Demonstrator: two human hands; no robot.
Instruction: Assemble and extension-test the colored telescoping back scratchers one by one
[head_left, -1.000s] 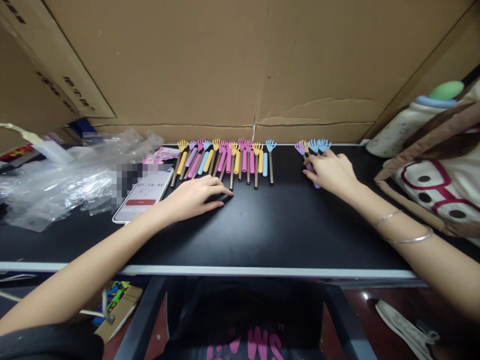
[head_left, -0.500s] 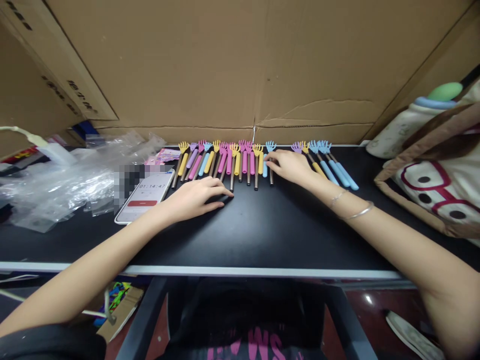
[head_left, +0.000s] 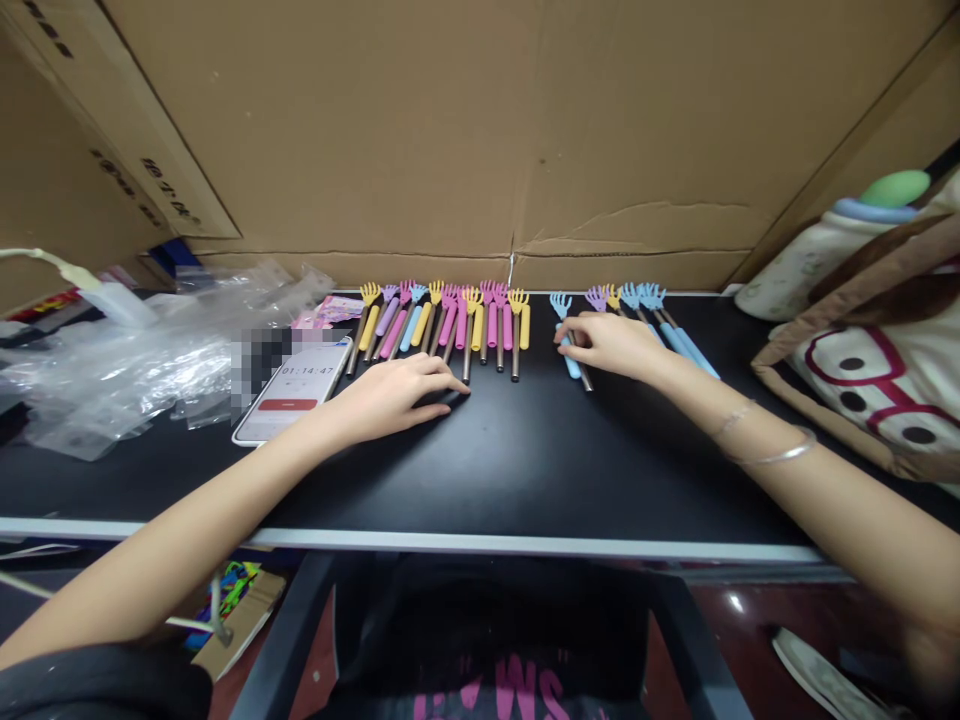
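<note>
My right hand (head_left: 611,345) has its thumb and fingers closed on a blue back scratcher (head_left: 572,367) with a small hand-shaped head, which lies tilted on the table and is partly covered by the fingers. Palm down, my left hand (head_left: 409,390) rests on the table with its fingers stretched out, its fingertips near the lower end of a yellow back scratcher (head_left: 468,340) and holding nothing. To the left of the blue one is a row of back scratchers (head_left: 502,325) in pink, yellow, purple and blue. Several more blue back scratchers (head_left: 686,345), with a purple and a yellow one, lie beyond my right hand.
A phone (head_left: 292,390) showing a timer lies by my left forearm, beside clear plastic bags (head_left: 150,360). Cardboard (head_left: 450,130) stands along the table's back. On the right are a bottle (head_left: 817,255) and a bag with a glasses pattern (head_left: 877,390).
My right hand has moved right, drawing the blue back scratcher away from the row and tilting it. My left hand has stayed in place.
</note>
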